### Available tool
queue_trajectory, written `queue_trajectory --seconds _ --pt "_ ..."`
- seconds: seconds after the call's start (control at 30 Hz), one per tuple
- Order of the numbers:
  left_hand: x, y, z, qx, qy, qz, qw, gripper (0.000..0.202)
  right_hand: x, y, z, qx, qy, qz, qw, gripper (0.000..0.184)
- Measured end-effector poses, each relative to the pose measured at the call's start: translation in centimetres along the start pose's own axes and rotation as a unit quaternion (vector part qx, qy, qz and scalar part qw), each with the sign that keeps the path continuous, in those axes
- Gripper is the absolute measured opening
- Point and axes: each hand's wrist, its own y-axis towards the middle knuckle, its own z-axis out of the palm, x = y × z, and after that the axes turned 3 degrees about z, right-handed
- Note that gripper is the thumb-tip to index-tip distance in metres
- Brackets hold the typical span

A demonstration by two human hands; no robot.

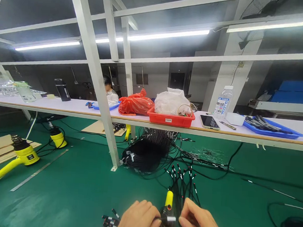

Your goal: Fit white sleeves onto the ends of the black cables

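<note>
A yellow heat gun point(168, 212) stands upright on the green floor with its black nozzle pointing up, between my hands at the bottom of the view. My left hand point(139, 221) and my right hand point(198, 222) pinch a thin black wire across the nozzle mouth. A white sleeve point(171, 219) on that wire sits just over the nozzle. Several black wire ends point(108, 223) lie close to my left hand. More black wires with pale marked ends point(185, 181) fan out on the floor beyond the gun.
A large coil of black cable point(145, 156) lies under a white bench point(62, 107) with white steel posts. The bench holds a red crate point(170, 120), blue tray point(270, 131), phone and water bottle. Two more yellow heat guns point(26, 156) stand at left. A person sits beyond.
</note>
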Motion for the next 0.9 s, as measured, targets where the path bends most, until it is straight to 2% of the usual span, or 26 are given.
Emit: queue_trajectory --seconds 0.07,0.17,0.27,0.33,0.5,0.73,0.9 --pt "0.1 -0.2 0.5 -0.009 -0.019 -0.036 0.999 0.021 -0.3 0.4 0.2 -0.009 0.005 -0.004 1.0 0.03" --pt "0.2 -0.3 1.9 -0.008 -0.094 -0.127 0.987 0.025 -0.5 1.2 0.4 -0.025 0.009 -0.001 1.0 0.029" --pt "0.2 -0.6 3.5 -0.033 -0.191 -0.201 0.96 0.033 -0.7 1.9 0.5 -0.034 0.008 -0.009 0.999 0.028" --pt "0.2 -0.7 4.3 -0.055 -0.25 -0.226 0.94 0.039 -0.9 2.2 0.5 -0.042 0.003 -0.013 0.999 0.027" --pt "0.3 -0.5 5.0 -0.063 -0.317 -0.254 0.911 0.043 -1.4 2.5 0.8 -0.059 -0.011 -0.013 0.998 0.025" --pt "0.6 0.5 4.8 -0.027 -0.323 -0.265 0.908 0.04 -2.2 3.2 1.1 -0.063 -0.016 -0.022 0.998 0.026" --pt "0.5 0.7 5.2 -0.046 -0.333 -0.267 0.903 0.032 -2.3 3.6 1.0 -0.056 -0.038 -0.012 0.998 0.024"
